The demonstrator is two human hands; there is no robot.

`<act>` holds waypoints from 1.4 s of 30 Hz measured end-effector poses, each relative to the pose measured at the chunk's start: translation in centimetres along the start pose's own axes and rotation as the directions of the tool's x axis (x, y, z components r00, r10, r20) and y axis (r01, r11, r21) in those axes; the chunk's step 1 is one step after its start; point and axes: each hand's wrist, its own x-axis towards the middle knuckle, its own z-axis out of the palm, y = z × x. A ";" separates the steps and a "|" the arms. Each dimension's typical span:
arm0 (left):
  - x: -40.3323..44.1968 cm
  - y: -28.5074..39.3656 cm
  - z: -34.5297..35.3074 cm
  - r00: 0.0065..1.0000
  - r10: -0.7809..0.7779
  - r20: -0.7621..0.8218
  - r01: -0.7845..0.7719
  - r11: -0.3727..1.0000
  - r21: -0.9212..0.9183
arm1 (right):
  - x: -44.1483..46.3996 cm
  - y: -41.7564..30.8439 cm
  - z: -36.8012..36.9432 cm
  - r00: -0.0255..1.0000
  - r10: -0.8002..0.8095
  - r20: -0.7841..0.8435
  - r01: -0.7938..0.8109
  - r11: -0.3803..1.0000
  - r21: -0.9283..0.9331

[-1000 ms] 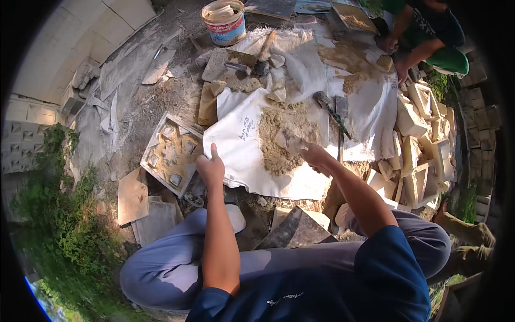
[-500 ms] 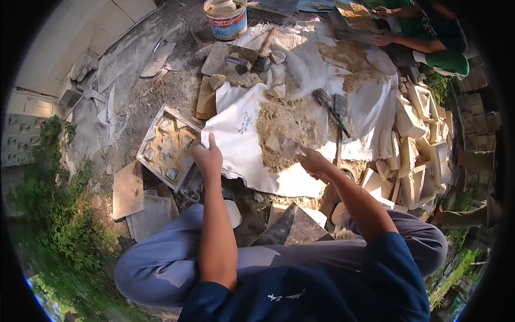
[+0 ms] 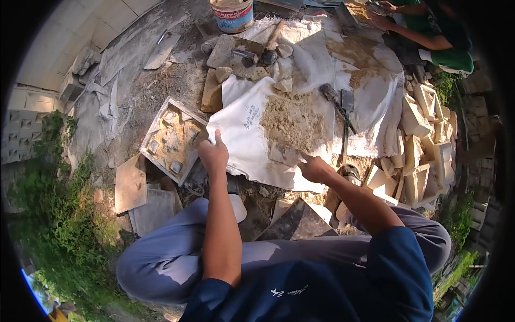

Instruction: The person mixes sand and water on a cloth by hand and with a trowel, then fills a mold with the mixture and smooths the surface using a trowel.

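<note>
My left hand [image 3: 213, 154] is closed on the near left edge of a white cloth sheet [image 3: 236, 145], thumb on top. A mound of damp sandy mix [image 3: 292, 121] lies on that sheet. My right hand [image 3: 316, 169] grips a thin flat scraper [image 3: 284, 154], whose blade rests at the mound's near edge; its handle is hidden in the fingers. Left of my left hand, a square mould frame [image 3: 174, 140] holds sandy material and several greyish raised blocks. A dark-headed hammer [image 3: 337, 107] lies right of the mound.
A paint bucket [image 3: 233, 16] stands at the back, near another hammer [image 3: 275, 35] and stones. Cast pale blocks [image 3: 424, 142] are piled at right. Flat boards [image 3: 131, 184] lean at left. A co-worker's hands [image 3: 383, 19] work over a tray at the upper right.
The scraper has moved toward me, from over the sandy mix to its near edge. My left hand stays on the sheet. The view has shifted slightly.
</note>
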 end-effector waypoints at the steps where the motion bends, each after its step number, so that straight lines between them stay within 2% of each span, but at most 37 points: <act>1: 0.0 0.0 -0.1 0.999 0.048 -0.005 -0.047 0.998 0.045 | 0.7 0.4 0.1 1.000 0.001 -0.008 -0.001 1.000 0.003; 3: -0.9 -0.8 -0.2 0.998 0.057 -0.005 -0.056 0.993 0.101 | 1.4 0.8 -0.6 0.998 0.038 0.041 -0.040 0.998 0.052; 4: -1.1 -1.0 -0.5 0.998 0.056 0.010 -0.057 0.993 0.108 | 1.4 0.3 -1.1 0.997 0.079 0.004 -0.079 0.991 0.107; 6: 0.2 0.3 -0.3 0.997 0.080 -0.001 -0.079 0.993 0.089 | 1.9 0.7 -1.5 0.991 -0.033 -0.129 0.044 0.995 0.087; 8: 0.0 0.1 -0.4 0.999 0.051 0.014 -0.052 0.994 0.097 | -1.9 -2.4 -3.5 0.979 0.066 0.195 -0.093 0.987 0.132; 9: -0.3 -0.1 -0.4 0.998 0.054 0.016 -0.056 0.994 0.091 | 0.2 0.7 0.4 0.994 0.030 0.103 -0.035 0.998 0.046; 12: 0.3 0.5 0.1 0.997 0.072 -0.014 -0.069 0.990 0.119 | 3.0 3.9 1.6 0.998 0.021 -0.067 -0.012 0.991 0.136; 14: -0.5 0.1 -0.7 0.996 0.084 0.024 -0.086 0.989 0.117 | 2.9 1.5 -1.9 0.987 0.157 -0.016 -0.150 0.964 0.218; 15: -0.3 0.0 -0.6 0.995 0.097 0.027 -0.099 0.987 0.124 | 3.2 1.8 -2.7 0.988 0.127 -0.091 -0.097 0.956 0.277; 16: 0.0 0.1 -0.4 0.995 0.099 0.012 -0.099 0.988 0.122 | 3.4 2.5 -3.3 0.991 0.114 -0.066 -0.078 0.915 0.396; 18: -0.3 -0.2 -0.2 0.996 0.085 -0.013 -0.083 0.990 0.115 | 2.7 2.7 -3.3 0.990 0.123 0.070 -0.141 0.835 0.531; 20: -0.7 -0.2 -0.3 0.996 0.085 -0.015 -0.083 0.990 0.118 | 3.5 3.3 -0.4 0.974 0.217 0.068 -0.221 0.828 0.515; 22: 0.0 0.2 -0.2 0.995 0.095 -0.024 -0.091 0.989 0.120 | 3.1 2.5 -1.9 0.972 0.227 0.054 -0.223 0.836 0.501; 24: 0.0 -0.3 -0.1 0.993 0.114 0.004 -0.114 0.992 0.054 | 3.0 2.3 -3.6 0.964 0.249 -0.098 -0.217 0.942 0.257; 25: -0.1 -0.3 -0.1 0.995 0.096 0.008 -0.096 0.993 0.073 | 2.4 2.3 -5.0 0.956 0.243 -0.163 -0.187 0.937 0.296; 26: -0.3 -0.4 -0.2 0.995 0.094 0.016 -0.095 0.992 0.077 | 3.0 3.3 -5.7 0.931 0.327 -0.160 -0.259 0.903 0.343; 28: -0.1 -0.3 -0.1 0.996 0.083 -0.009 -0.082 0.992 0.100 | 6.2 8.3 -3.8 0.868 0.240 -0.435 -0.229 0.970 0.079; 30: -0.2 0.2 -0.4 0.996 0.090 -0.008 -0.090 0.993 0.076 | 6.7 10.3 -1.2 0.815 0.251 -0.522 -0.249 0.966 0.076; 31: -0.3 0.4 -0.6 0.996 0.086 -0.004 -0.086 0.995 0.058 | 4.1 6.4 -2.5 0.843 0.482 -0.239 -0.361 0.836 0.413; 32: -0.3 0.5 -0.6 0.996 0.089 -0.008 -0.089 0.995 0.055 | 7.9 9.4 2.3 0.854 0.440 -0.278 -0.294 0.849 0.439; 33: -0.3 0.6 -0.5 0.996 0.089 -0.001 -0.089 0.995 0.041 | 5.6 6.0 2.1 0.827 0.503 -0.251 -0.283 0.759 0.586; 34: -0.3 0.6 -0.4 0.996 0.087 0.005 -0.087 0.996 0.029 | 5.6 5.1 3.5 0.848 0.489 -0.204 -0.246 0.704 0.666; 36: -0.1 0.3 0.0 0.994 0.107 -0.002 -0.107 0.994 -0.017 | 4.2 2.8 4.6 0.853 0.418 -0.312 -0.156 0.776 0.611; 37: 0.0 0.4 0.3 0.992 0.128 -0.004 -0.128 0.990 -0.067 | 4.1 3.3 4.5 0.850 0.424 -0.313 -0.158 0.772 0.615; 39: 0.1 0.4 0.3 0.990 0.142 0.002 -0.142 0.989 -0.040 | 4.2 4.6 3.3 0.929 0.160 -0.334 -0.095 0.975 0.203; 40: 0.2 0.5 0.2 0.989 0.146 -0.002 -0.146 0.989 -0.009 | 2.3 3.6 0.5 0.935 0.115 -0.335 -0.080 0.990 0.117; 42: 0.3 0.5 -0.1 0.986 0.163 0.019 -0.162 0.986 -0.036 | 1.9 3.6 -3.0 0.917 0.122 -0.379 -0.101 0.992 0.076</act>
